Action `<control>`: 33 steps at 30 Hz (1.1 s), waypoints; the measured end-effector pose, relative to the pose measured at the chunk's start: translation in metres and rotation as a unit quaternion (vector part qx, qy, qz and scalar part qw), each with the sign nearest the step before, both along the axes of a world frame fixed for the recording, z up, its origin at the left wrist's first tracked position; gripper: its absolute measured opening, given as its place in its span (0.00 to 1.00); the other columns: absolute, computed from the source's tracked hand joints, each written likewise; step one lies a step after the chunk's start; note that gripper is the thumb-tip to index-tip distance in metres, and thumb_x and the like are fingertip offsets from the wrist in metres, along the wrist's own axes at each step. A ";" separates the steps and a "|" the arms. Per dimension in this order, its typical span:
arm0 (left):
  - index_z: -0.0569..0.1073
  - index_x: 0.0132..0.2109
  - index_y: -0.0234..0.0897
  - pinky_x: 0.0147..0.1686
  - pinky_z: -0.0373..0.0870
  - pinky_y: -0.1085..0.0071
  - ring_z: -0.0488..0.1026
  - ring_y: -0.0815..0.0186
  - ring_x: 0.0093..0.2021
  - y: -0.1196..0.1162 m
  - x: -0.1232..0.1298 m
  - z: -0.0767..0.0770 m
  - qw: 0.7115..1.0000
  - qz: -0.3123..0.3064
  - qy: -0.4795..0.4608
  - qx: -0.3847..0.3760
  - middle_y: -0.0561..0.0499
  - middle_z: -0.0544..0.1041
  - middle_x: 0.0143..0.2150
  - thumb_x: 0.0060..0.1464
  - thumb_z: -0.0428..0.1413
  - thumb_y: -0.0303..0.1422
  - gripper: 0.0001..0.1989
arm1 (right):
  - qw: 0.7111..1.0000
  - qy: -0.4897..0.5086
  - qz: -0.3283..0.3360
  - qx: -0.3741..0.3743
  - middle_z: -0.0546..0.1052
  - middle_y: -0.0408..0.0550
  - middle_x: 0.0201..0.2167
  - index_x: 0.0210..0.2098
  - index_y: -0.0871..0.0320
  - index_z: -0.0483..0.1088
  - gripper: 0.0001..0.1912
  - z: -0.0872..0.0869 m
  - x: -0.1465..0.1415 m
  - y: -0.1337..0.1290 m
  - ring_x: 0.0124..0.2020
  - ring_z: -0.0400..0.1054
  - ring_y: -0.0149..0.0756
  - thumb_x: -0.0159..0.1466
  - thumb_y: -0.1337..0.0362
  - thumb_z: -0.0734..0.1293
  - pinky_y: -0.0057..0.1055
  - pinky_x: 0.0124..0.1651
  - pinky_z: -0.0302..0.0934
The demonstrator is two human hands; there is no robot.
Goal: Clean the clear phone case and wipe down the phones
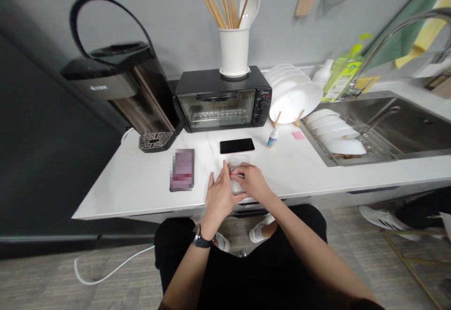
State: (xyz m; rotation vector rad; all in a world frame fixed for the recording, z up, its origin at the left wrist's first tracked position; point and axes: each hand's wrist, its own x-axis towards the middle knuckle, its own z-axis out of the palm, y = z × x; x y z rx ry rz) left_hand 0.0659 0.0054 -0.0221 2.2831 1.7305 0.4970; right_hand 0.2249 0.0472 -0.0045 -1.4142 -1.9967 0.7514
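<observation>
White, smooth counter (141,188) bears a flat, translucent rectangle (237,187) near its front edge; the left hand (219,193) spreads its fingers beside it; the right hand (252,179) arches over, its grip impossible to tell. Room opens rightward toward the steel sink (419,122).

The surface (141,178) is white, the packet (237,187) near its front edge greyish-white, the phone (237,146) black, the small note (298,135) pink.

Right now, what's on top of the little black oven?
A white cup on a saucer, holding wooden sticks and a white spoon. The cup's sides hide their lower ends.
</observation>
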 end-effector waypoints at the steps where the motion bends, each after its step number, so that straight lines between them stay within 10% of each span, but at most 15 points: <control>1: 0.22 0.87 0.35 0.85 0.55 0.40 0.69 0.48 0.81 0.000 -0.001 0.000 1.000 -0.005 -0.001 0.005 0.34 0.63 0.84 0.68 0.68 0.44 0.68 | 1.000 0.012 0.025 -0.013 0.85 0.46 0.38 0.41 0.54 0.88 0.07 0.000 0.005 -0.009 0.39 0.80 0.37 0.72 0.71 0.77 0.31 0.48 0.68; 10: 0.21 0.87 0.38 0.85 0.54 0.37 0.66 0.44 0.82 -0.001 0.002 0.005 1.000 -0.010 0.002 -0.007 0.34 0.60 0.86 0.68 0.68 0.51 0.70 | 0.998 -0.041 -0.037 0.004 0.85 0.51 0.43 0.42 0.57 0.88 0.08 0.005 0.049 0.007 0.41 0.80 0.40 0.73 0.72 0.75 0.33 0.49 0.68; 17: 0.26 0.88 0.36 0.85 0.54 0.39 0.68 0.44 0.81 0.000 0.001 0.005 1.000 -0.002 0.002 -0.004 0.31 0.62 0.85 0.67 0.69 0.53 0.70 | 0.991 -0.075 -0.102 0.048 0.86 0.53 0.46 0.46 0.57 0.88 0.08 0.005 0.013 0.055 0.47 0.82 0.41 0.75 0.70 0.73 0.33 0.53 0.70; 23: 0.31 0.88 0.29 0.85 0.53 0.40 0.72 0.45 0.79 0.000 0.002 0.003 1.000 0.014 -0.002 -0.008 0.28 0.69 0.81 0.66 0.70 0.52 0.68 | 0.997 -0.064 -0.041 0.033 0.87 0.52 0.46 0.47 0.55 0.88 0.09 0.003 -0.009 0.026 0.47 0.82 0.41 0.77 0.69 0.72 0.32 0.53 0.70; 29: 0.27 0.88 0.37 0.85 0.55 0.42 0.69 0.49 0.81 0.000 0.001 0.001 1.000 0.007 -0.003 -0.006 0.37 0.63 0.85 0.67 0.67 0.41 0.65 | 0.996 -0.001 0.085 -0.022 0.84 0.45 0.38 0.40 0.53 0.88 0.08 0.006 0.018 -0.020 0.39 0.81 0.38 0.72 0.72 0.77 0.32 0.47 0.71; 33: 0.27 0.88 0.36 0.85 0.56 0.40 0.69 0.45 0.81 0.000 0.003 0.004 1.000 0.005 0.009 -0.002 0.35 0.62 0.85 0.67 0.68 0.48 0.67 | 0.998 -0.028 0.053 -0.030 0.85 0.47 0.39 0.38 0.53 0.89 0.10 0.008 0.039 -0.021 0.40 0.82 0.40 0.71 0.73 0.76 0.33 0.48 0.72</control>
